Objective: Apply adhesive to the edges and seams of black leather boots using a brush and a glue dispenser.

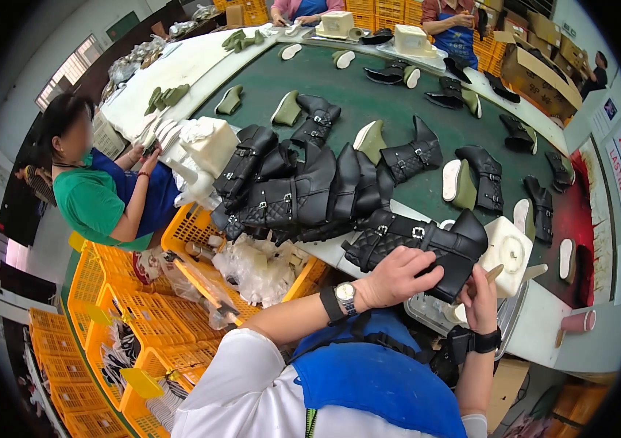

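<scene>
Close in front of me a black boot point(427, 244) with quilted panels and buckled straps lies tilted on its side. My left hand point(398, 279) is closed on its shaft. Beside the boot's foot end, my right hand point(480, 301) is closed round a thin tool with a tan handle point(496, 273); its working end is hidden. Just right of that hand stands a white block-shaped pot point(507, 252) with a round opening. A pile of black boots point(292, 193) rests on the table edge to the left of the held boot.
A green conveyor belt point(267, 78) carries black boots and green wedge soles point(459, 184). Yellow crates point(157, 314) stand at lower left, one with crumpled plastic point(263, 266). A co-worker point(106, 175) works at left, others at the far end. A pink cup point(579, 321) sits at right.
</scene>
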Tool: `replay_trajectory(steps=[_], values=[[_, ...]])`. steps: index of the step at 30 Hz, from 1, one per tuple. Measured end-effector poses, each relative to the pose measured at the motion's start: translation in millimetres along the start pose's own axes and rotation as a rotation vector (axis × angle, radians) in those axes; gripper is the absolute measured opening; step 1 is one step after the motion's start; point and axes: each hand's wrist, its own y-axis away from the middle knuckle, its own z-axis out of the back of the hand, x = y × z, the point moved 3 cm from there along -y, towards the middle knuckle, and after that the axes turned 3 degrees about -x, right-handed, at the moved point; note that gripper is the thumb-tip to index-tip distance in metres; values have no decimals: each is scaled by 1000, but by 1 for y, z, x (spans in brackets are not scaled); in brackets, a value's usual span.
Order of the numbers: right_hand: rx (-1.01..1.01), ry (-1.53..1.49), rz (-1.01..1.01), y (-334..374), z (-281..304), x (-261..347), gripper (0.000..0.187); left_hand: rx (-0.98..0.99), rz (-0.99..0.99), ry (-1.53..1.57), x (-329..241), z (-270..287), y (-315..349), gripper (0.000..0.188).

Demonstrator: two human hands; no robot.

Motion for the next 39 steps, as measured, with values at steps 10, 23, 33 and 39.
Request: replay_trajectory(steps=[10,23,33,39], values=[[54,206,35,16,-10,8,37,221,47,-49,-13,-5,10,61],[116,312,249,5,-36,-9,44,387,452,-119,16,-1,24,104],[130,438,116,-1,-18,2,37,271,339,178,18,-11,7,96],[147,560,363,13,-9,10,31,333,321,124,2,-30,8,98]])
